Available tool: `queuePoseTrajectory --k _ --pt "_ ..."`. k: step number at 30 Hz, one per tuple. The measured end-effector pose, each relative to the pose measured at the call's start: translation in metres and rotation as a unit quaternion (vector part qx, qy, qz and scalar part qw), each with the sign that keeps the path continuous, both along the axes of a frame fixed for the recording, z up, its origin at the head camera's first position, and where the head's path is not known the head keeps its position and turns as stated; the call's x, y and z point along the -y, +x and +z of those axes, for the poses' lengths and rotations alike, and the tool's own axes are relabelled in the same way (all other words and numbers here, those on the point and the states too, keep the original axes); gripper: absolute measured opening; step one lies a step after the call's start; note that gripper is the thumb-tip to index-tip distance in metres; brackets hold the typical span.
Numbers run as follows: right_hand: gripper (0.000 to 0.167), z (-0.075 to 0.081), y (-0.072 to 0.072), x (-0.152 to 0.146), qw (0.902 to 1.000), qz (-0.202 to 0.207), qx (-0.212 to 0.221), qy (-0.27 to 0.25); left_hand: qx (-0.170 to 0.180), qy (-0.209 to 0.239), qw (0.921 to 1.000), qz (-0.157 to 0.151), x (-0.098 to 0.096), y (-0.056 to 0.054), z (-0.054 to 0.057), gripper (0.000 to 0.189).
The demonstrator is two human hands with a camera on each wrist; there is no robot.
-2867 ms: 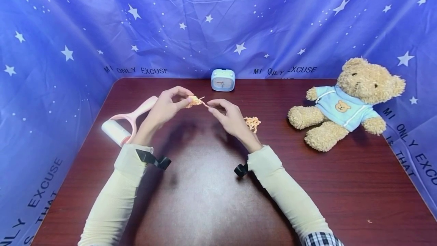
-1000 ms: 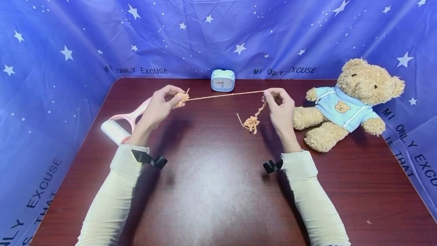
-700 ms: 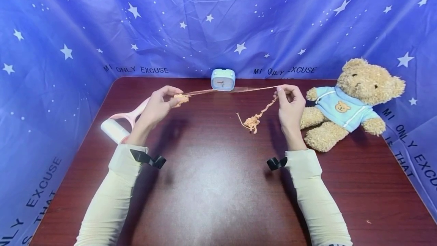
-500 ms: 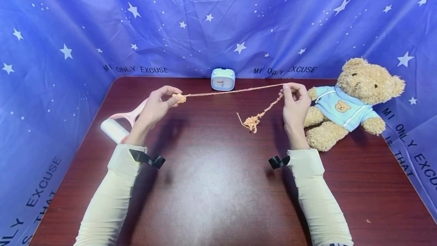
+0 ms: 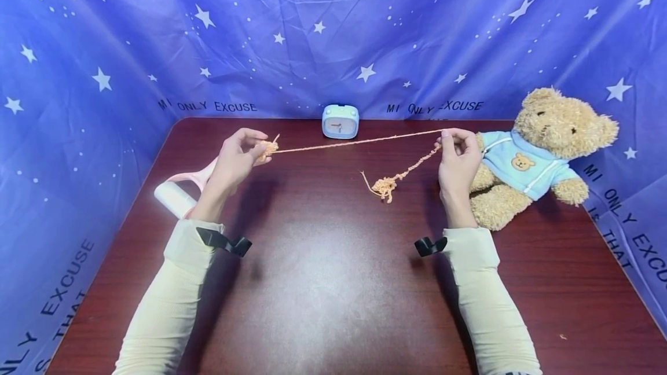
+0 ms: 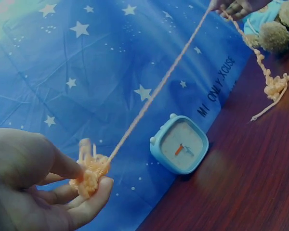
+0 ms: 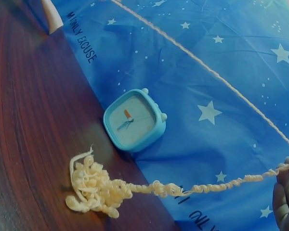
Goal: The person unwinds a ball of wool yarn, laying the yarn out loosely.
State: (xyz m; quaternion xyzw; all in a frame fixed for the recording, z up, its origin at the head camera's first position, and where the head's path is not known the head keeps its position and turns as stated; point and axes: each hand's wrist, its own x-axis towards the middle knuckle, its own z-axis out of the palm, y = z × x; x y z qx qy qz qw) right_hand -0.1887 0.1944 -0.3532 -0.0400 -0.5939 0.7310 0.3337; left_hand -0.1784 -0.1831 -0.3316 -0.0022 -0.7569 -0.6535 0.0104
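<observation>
Taut peach yarn (image 5: pixel 359 142) runs through the air above the desk (image 5: pixel 333 288) from a small, ridged bundle (image 5: pixel 269 149), pinched in the closed grip of the left hand (image 5: pixel 237 158), to the right hand (image 5: pixel 461 161), whose grip nips it between thumb and finger. From there a crinkled length (image 5: pixel 417 163) slopes to a loopy tangle (image 5: pixel 384 187) on the glossy, wood-grained surface. Farther out are a rounded blue clock (image 5: pixel 340 122), a shaggy bear (image 5: pixel 534 155) and a smooth white roller (image 5: pixel 176 200).
</observation>
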Motion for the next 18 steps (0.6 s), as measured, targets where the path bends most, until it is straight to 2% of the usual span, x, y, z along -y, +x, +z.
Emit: queuePoseTrajectory --k 3,6,8,11,16,18 --pt "0.008 -0.003 0.000 -0.002 0.9984 -0.005 0.035 0.044 0.000 -0.005 1.0000 0.006 0.000 0.000 0.000 0.025" --pt "0.004 -0.009 0.000 -0.003 0.9879 -0.011 0.094 0.123 -0.001 0.003 0.9999 0.014 0.000 0.000 0.001 0.022" --pt "0.006 -0.014 0.001 -0.004 0.9738 -0.009 0.135 0.183 -0.005 0.010 0.9998 0.017 0.000 -0.001 0.001 0.021" --pt "0.014 -0.023 0.001 -0.005 0.9455 0.014 0.187 0.266 -0.017 0.008 0.9997 0.017 0.000 0.000 0.001 0.021" --pt "0.016 -0.040 0.002 0.000 0.9017 0.096 0.216 0.362 -0.030 -0.013 0.9995 0.001 -0.002 0.001 0.002 0.025" --pt "0.015 -0.047 0.002 0.004 0.8867 0.118 0.222 0.388 -0.026 -0.001 0.9996 -0.012 -0.004 0.001 0.002 0.028"
